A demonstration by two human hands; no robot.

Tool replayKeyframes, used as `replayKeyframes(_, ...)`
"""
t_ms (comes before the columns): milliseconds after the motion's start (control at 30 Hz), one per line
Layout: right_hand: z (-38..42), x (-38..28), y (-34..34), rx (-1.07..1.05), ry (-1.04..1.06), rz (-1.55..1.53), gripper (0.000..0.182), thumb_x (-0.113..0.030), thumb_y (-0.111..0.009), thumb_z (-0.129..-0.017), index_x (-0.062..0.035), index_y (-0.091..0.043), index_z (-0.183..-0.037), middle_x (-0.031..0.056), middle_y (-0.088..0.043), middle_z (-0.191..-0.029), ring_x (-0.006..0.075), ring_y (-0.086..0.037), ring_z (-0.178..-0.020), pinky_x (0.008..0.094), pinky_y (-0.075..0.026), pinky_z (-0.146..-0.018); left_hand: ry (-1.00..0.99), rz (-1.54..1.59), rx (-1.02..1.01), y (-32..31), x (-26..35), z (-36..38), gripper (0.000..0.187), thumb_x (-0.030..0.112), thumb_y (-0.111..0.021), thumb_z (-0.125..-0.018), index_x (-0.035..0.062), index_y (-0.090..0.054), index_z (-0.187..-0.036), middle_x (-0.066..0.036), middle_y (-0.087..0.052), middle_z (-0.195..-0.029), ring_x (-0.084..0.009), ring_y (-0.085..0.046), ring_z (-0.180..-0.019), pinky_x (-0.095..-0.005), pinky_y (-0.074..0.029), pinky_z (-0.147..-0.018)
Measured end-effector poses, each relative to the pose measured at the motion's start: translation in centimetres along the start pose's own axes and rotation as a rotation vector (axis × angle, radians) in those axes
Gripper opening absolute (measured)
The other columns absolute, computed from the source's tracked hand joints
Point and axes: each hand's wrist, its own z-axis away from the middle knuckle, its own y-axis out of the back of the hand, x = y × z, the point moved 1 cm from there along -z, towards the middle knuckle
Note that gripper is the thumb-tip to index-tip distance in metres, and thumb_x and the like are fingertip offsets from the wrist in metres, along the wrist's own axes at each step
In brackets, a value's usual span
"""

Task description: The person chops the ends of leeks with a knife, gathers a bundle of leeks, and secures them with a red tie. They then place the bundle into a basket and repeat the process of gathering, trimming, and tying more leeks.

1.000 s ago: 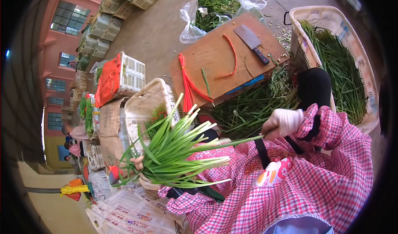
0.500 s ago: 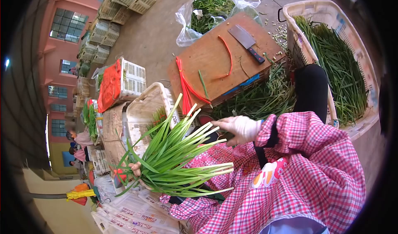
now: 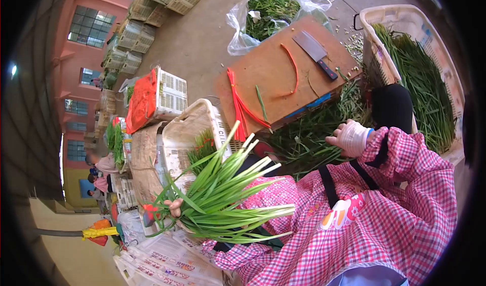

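A loose bunch of garlic chives (image 3: pixel 238 200) is gripped in my left hand (image 3: pixel 173 207). Its pale cut ends fan out to the right, over the lap of my checked smock. Only a few fingers of that hand show among the leaves. My right hand (image 3: pixel 349 138), with white wrapping around the palm, hovers over loose greens (image 3: pixel 319 139) near my knee. Its fingers are slightly bent and apart, and I see nothing in them. A wooden board (image 3: pixel 263 68) bears a cleaver (image 3: pixel 315 50), red ties (image 3: pixel 238 106) and a single red strip (image 3: pixel 291 68).
A crate of chives (image 3: pixel 422 78) stands at the right, beside my knee. Beyond the board lies a clear plastic bag of greens (image 3: pixel 271 15). Another white crate (image 3: pixel 174 134) with some greens is at the left. Stacked crates (image 3: pixel 131 37) and several people are farther off.
My right hand has pulled away from the chive ends toward my knee. The bunch stays in my left hand. The whole view has shifted slightly.
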Motion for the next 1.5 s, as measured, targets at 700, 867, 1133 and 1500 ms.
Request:
replayKeyframes(700,-4.2,-8.5,9.5,0.067,0.293,-1.413,0.020,-0.017,-0.065,-0.085,-0.0016,-0.065,-0.098,0.0034,-0.066,-0.076,0.0114,-0.062,-0.068,0.0285,-0.051,-0.061,-1.064,-1.071,0.453,9.2,-6.8,-18.8,0.024,0.029,-0.055,-0.093,0.0159,-0.048,-0.074,0.007,-0.037,-0.065,-0.0064,-0.039,-0.059,-0.0288,-0.043,-0.083)
replayKeyframes(867,-3.5,-7.9,8.4,-0.096,0.330,-1.722,0.015,-0.016,-0.063,-0.088,-0.0019,-0.064,-0.090,0.0067,-0.067,-0.076,0.0138,-0.063,-0.063,0.0286,-0.054,-0.059,-1.015,-1.308,0.498,8.6,-5.1,-16.9,0.033,0.033,-0.051,-0.095,0.0094,-0.056,-0.118,0.008,-0.037,-0.070,-0.0062,-0.042,-0.073,-0.0282,-0.041,-0.086)
replayKeyframes(1133,-1.2,-4.8,7.5,-0.158,0.352,-1.899,0.027,-0.023,-0.066,-0.087,0.0018,-0.060,-0.095,0.0113,-0.068,-0.083,0.0203,-0.067,-0.076,0.0333,-0.055,-0.071,-1.232,-1.327,0.558,7.0,-4.9,-11.9,0.041,0.033,-0.044,-0.098,0.0114,-0.047,-0.134,0.006,-0.040,-0.073,-0.0073,-0.043,-0.074,-0.0286,-0.041,-0.089)
replayKeyframes(1500,3.8,4.1,4.5,-0.234,0.021,0.030,0.026,-0.028,-0.063,-0.077,-0.0063,-0.067,-0.091,0.0138,-0.067,-0.077,0.0290,-0.067,-0.073,0.0405,-0.053,-0.068,-1.292,-1.358,0.329,5.8,-6.8,-13.2,0.045,0.008,-0.047,-0.093,0.0091,-0.039,-0.138,0.005,-0.038,-0.073,-0.0069,-0.042,-0.067,-0.0269,-0.044,-0.087)
